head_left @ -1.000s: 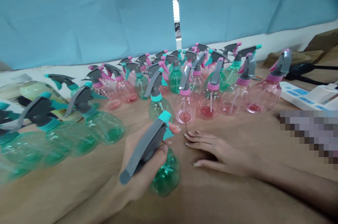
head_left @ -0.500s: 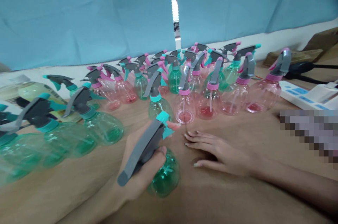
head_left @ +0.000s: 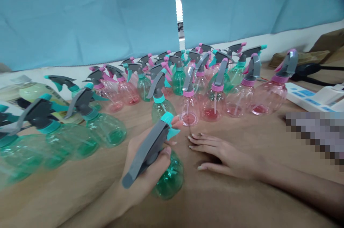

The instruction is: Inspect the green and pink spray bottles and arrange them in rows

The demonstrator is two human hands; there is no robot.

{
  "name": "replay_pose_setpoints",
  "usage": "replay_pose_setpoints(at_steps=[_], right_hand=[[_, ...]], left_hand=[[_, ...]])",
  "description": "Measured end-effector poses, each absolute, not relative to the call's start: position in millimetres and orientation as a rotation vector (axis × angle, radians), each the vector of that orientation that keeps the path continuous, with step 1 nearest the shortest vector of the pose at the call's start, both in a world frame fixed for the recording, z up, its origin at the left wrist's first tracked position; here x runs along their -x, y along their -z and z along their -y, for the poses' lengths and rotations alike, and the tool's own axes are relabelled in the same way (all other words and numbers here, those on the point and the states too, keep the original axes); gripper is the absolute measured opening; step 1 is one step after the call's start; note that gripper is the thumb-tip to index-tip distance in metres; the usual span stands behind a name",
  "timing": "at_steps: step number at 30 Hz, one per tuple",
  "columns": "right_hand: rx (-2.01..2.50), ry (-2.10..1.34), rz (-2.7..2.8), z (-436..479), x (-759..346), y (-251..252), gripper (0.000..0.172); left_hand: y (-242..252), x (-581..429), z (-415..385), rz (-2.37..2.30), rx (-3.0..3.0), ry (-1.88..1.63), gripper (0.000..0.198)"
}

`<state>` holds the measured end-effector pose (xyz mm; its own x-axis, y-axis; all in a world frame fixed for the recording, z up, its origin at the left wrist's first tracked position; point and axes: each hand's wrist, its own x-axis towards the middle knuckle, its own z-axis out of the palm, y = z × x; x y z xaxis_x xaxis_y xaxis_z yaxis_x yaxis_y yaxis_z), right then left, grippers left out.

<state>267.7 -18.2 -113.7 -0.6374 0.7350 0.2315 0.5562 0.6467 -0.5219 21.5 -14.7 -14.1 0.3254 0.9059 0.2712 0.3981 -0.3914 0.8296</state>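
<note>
My left hand (head_left: 150,170) is wrapped round the neck of a green spray bottle (head_left: 172,181) with a grey and teal trigger head. The bottle stands on the table in front of me, and my fingers partly hide its neck. To its right, my right hand (head_left: 220,153) lies palm down on the table, fingers stretched out, holding nothing. Just beyond my left hand stands another green spray bottle (head_left: 162,108). Close behind my right hand is a row of pink spray bottles (head_left: 213,106).
More green spray bottles (head_left: 104,129) line the left side. A larger bottle of yellowish liquid (head_left: 40,93) is behind them. On the right are a white power strip (head_left: 301,93) and a blurred-out object (head_left: 319,131). A blue sheet (head_left: 107,13) hangs at the back.
The index finger of my left hand has shifted slightly by the trigger, and another fingertip now shows below it. The held bottle is almost unmoved. My right hand stays in place.
</note>
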Motion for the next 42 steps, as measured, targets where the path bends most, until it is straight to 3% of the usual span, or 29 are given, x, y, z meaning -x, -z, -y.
replay_pose_setpoints(at_steps=[6,18,28,35,42], right_hand=[[1.016,-0.56,2.443,19,-267,113,0.057],[1.023,-0.55,2.463,18,-267,113,0.057],[1.008,-0.585,2.427,18,-268,114,0.057],[0.991,-0.582,2.426,18,-268,113,0.057],[0.997,-0.572,2.434,18,-268,114,0.057]], left_hand=[[16,-21,15,-1.144,-1.914,-1.002,0.03],[8,-26,17,-1.266,-1.98,-0.978,0.006],[13,-24,17,-1.249,-1.955,-1.023,0.01],[8,-27,16,-1.167,-1.937,-1.005,0.03],[3,-31,15,-1.132,-1.977,-0.973,0.029]])
